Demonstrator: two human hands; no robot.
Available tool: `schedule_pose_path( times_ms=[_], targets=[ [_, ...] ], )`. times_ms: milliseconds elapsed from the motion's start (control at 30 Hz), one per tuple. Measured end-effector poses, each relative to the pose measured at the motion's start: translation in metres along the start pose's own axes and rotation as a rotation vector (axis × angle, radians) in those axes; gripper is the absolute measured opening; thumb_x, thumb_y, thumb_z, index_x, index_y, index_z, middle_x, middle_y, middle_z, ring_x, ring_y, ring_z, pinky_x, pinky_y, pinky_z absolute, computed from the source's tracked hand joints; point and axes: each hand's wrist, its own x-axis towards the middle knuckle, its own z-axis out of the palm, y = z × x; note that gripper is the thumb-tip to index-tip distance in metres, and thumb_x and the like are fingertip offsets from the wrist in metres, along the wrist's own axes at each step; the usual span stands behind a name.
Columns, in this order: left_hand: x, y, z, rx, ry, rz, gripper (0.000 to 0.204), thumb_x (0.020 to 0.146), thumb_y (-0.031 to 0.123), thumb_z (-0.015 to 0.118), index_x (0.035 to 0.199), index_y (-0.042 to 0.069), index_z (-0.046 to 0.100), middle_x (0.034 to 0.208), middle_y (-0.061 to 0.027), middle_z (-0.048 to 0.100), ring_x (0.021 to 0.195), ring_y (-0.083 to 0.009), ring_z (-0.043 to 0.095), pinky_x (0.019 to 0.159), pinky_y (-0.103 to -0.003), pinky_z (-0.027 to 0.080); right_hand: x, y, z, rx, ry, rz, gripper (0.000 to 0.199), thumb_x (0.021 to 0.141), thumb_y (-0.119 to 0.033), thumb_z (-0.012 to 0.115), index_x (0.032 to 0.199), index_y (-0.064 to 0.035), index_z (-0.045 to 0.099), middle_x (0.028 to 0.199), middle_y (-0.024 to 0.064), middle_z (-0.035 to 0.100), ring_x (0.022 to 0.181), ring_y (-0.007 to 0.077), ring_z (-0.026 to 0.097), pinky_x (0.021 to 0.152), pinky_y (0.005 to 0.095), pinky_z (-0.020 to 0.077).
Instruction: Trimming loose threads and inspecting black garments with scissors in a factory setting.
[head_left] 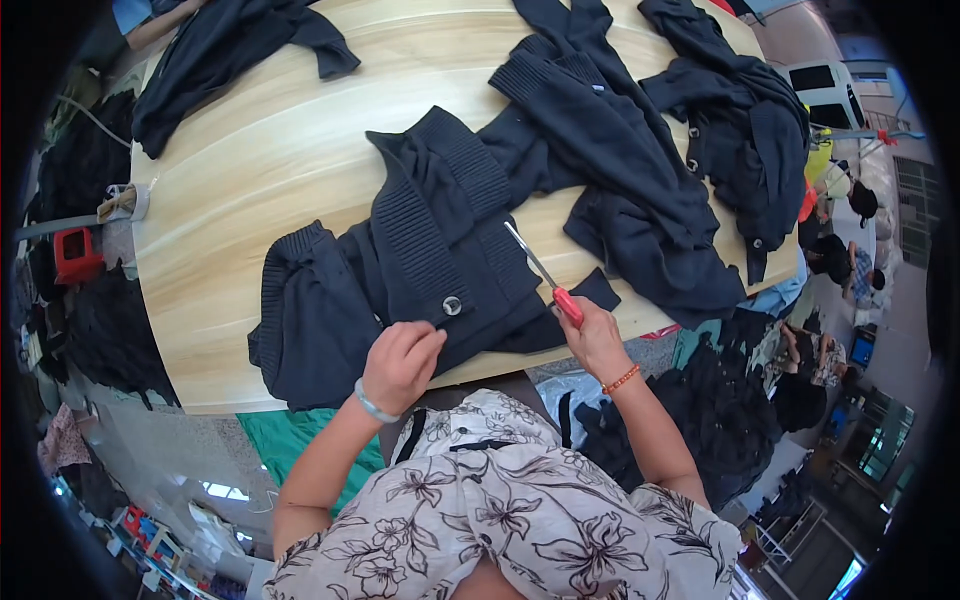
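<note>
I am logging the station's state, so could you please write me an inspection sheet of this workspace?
Surface: light wooden table, mostly bare at left.
Job's things: dark knit cardigan with a round button; red-handled tool.
Clutter: three more dark garments along the far side.
Grippers: left hand pinches the cardigan's edge; right hand grips the tool.
Cables: nothing seen.
Surroundings: dark clothing heaps on the floor; people sitting at right.
</note>
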Motion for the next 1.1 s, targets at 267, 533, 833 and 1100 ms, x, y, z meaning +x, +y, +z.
schedule_pose_path(
  times_ms=[267, 533, 833, 1100],
  targets=[
    [0.022, -0.014, 0.063, 0.220, -0.181, -0.269, 0.033, 0.074, 0.002, 0.070, 0.106, 0.004, 0.059, 0.098, -0.0133, 0.052, 0.089, -0.0321, 0.058, 0.075, -0.043, 0.052, -0.030, 0.019, -0.009, -0.003, -0.048, -0.124, 0.029, 0.085, -0.005, 0.062, 0.114, -0.0048, 0.059, 0.106, 0.0183, 0.062, 0.099, 0.0402, 0.061, 0.085, 0.0438, 0.0497],
    [0.031, -0.023, 0.041, -0.216, -0.251, -0.463, 0.020, 0.070, -0.003, 0.070, 0.085, 0.002, 0.057, 0.084, -0.0101, 0.053, 0.067, -0.0218, 0.060, 0.063, -0.032, 0.051, -0.045, 0.023, -0.017, -0.319, -0.224, -0.345, 0.023, 0.077, -0.011, 0.068, 0.099, -0.0088, 0.062, 0.093, 0.0091, 0.062, 0.092, 0.0296, 0.058, 0.078, 0.0415, 0.0484],
    [0.021, -0.032, 0.043, -0.400, -0.144, -0.445, 0.014, 0.076, 0.000, 0.072, 0.089, 0.000, 0.068, 0.088, -0.0089, 0.062, 0.071, -0.0168, 0.064, 0.064, -0.026, 0.053, -0.046, 0.003, -0.021, -0.331, -0.341, -0.378, 0.018, 0.084, -0.025, 0.067, 0.086, -0.0069, 0.066, 0.075, 0.0148, 0.068, 0.075, 0.0334, 0.067, 0.067, 0.0446, 0.0524],
    [0.033, -0.053, -0.015, 0.169, 0.289, -0.100, 0.028, 0.070, -0.004, 0.063, 0.096, 0.006, 0.066, 0.101, -0.0121, 0.066, 0.097, -0.0326, 0.061, 0.084, -0.042, 0.048, -0.016, -0.015, -0.007, -0.247, -0.088, -0.091, 0.046, 0.084, -0.049, 0.069, 0.076, -0.0038, 0.066, 0.066, 0.0203, 0.064, 0.066, 0.0395, 0.065, 0.062, 0.0483, 0.0504]
  ],
)
